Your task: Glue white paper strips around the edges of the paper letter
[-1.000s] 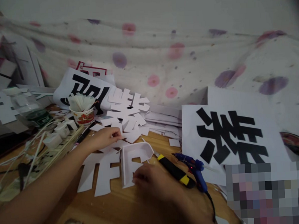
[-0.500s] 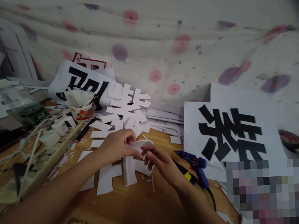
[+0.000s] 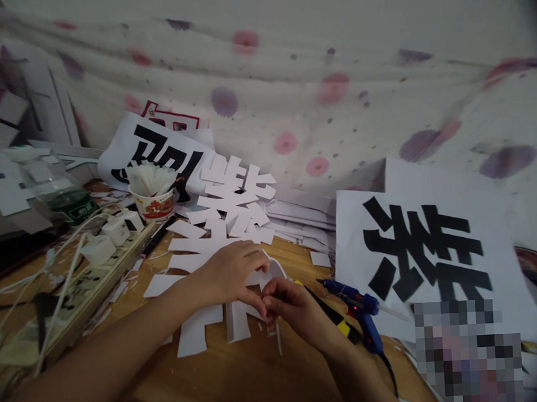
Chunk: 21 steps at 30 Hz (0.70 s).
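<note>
Two hands, left (image 3: 236,268), right (image 3: 292,305), both grips pinching one white cutout (image 3: 239,322).

large black character on white sheet (image 3: 426,249), illegible

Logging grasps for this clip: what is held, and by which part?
Both hands, left and right, pinch the white cut-out foam character piece at its upper right edge.

White cut-out paper character (image 3: 239,319) I'm working, flat on the wooden tabletop (image 3: 242,382), mid-table, upper edge lifted, partly hidden by fingers
</note>
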Available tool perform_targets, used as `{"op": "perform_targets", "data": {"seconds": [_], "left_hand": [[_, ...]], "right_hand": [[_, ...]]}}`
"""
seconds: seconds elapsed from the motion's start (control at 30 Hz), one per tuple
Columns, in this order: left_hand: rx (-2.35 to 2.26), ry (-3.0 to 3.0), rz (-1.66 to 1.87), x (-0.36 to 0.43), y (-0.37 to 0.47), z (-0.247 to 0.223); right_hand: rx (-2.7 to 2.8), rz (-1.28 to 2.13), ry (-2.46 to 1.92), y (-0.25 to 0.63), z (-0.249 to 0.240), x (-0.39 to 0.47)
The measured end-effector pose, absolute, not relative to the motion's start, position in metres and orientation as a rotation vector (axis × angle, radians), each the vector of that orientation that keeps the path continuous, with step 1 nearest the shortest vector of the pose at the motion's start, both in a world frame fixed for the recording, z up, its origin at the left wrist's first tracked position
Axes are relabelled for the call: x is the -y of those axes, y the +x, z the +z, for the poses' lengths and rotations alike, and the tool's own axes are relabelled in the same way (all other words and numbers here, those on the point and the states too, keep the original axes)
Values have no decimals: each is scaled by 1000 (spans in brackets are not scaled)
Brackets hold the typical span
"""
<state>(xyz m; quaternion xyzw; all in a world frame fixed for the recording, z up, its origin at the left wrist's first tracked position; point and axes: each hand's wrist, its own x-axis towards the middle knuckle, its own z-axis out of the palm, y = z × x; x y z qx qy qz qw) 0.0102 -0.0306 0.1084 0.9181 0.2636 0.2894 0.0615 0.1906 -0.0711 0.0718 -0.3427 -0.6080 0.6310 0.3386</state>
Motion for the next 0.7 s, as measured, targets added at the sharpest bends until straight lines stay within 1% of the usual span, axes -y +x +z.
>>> {"op": "perform_targets", "data": {"seconds": [0.2,0.37,0.43,0.5,0.6,0.7], "left_hand": [[-836,2799,793,29,6,102],[-888,2772,717,27,0,100],[-884,2747,697,25,-3,98],[-911,2716,714,23,-6,96],[-994,2667,802,20,-11,92],[-1065,2585,926,18,-15,89]], "right_hand": [[1999,1204,-1107,192,77,78],[2074,1101,-1157,192,74,78],[2064,971,-1221,195,79,73],[2062,771,-1366,199,89,65],[2159,397,-1721,207,104,45],[2167,205,-1944,215,111,18]]}}
